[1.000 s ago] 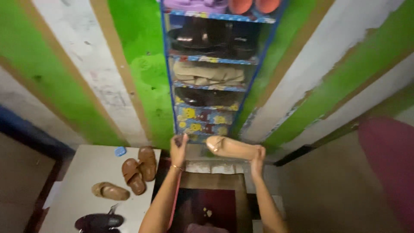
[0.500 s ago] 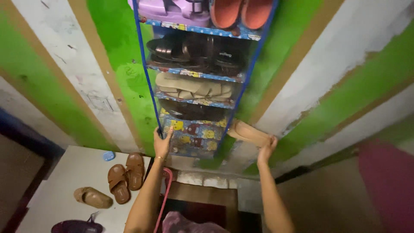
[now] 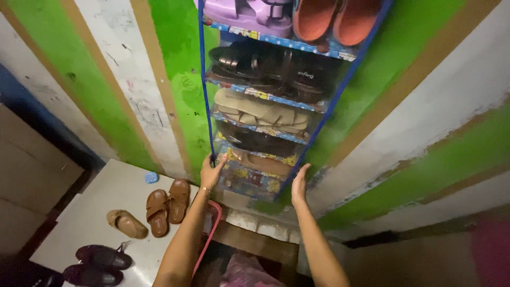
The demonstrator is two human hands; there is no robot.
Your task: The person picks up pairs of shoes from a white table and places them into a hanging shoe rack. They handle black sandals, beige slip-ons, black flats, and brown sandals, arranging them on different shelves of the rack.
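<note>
Left hand (image 3: 211, 171) is closed around the shoe rack's blue front post (image 3: 207, 95), seemingly to steady it. Right hand (image 3: 298, 184) is open, holding nothing, just beside the lowest shelf, where the tan flat shoe (image 3: 264, 162) lies. 2 brown sandals (image 3: 167, 203) rest on the white tabletop (image 3: 106, 196).

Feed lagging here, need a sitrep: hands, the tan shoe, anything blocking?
Left hand gripping shoe rack's front edge. Right hand open, empty, beside rack. Tan shoe lying in lower compartment. Nothing blocking.
</note>
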